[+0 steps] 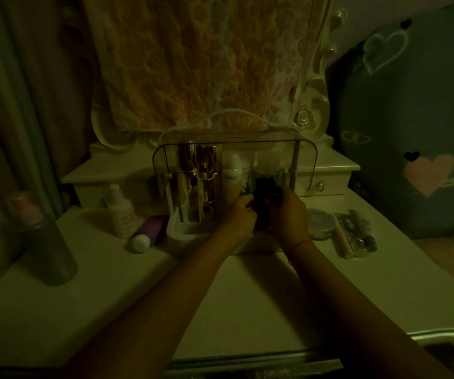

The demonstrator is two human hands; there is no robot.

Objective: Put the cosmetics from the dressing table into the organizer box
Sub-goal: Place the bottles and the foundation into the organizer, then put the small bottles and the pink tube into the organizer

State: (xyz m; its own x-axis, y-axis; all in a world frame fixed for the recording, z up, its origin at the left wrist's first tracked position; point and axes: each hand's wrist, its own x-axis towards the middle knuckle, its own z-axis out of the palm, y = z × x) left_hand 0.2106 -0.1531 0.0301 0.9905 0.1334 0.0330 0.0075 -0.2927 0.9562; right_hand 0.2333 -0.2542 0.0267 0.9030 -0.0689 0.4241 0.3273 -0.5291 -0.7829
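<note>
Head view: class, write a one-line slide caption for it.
Left hand and right hand hold a dark item at the organizer box on a dressing table.

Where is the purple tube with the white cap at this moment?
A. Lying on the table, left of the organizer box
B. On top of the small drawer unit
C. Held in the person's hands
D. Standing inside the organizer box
A: the purple tube lies on its side on the dressing table, just left of the organizer box, beside a white bottle.
</note>
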